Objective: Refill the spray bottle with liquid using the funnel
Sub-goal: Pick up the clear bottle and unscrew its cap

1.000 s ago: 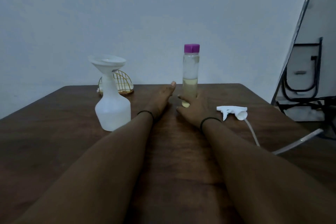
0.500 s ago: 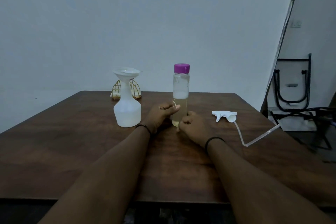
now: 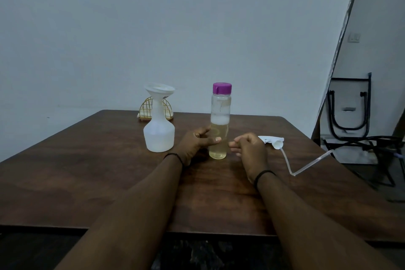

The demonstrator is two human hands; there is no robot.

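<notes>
A white spray bottle [image 3: 158, 136] stands on the brown table [image 3: 87, 171] with a white funnel [image 3: 159, 91] seated in its neck. To its right stands a clear bottle [image 3: 220, 120] with a purple cap, about half full of yellowish liquid. My left hand [image 3: 194, 143] rests on the table at this bottle's left side, thumb tip and fingertips loosely touching it. My right hand [image 3: 249, 149] hovers just right of the bottle, fingers loosely curled, a small gap between them. The white spray head [image 3: 271, 139] with its clear tube lies on the table, further right.
A gold wire holder [image 3: 145, 108] sits at the table's far edge behind the spray bottle. Folded black metal furniture [image 3: 350, 116] and cables stand on the floor to the right. A grey wall lies behind the table.
My right hand has come off the clear bottle and shifted a little right. My left hand has loosened its hold at the bottle's side. The view has pulled back.
</notes>
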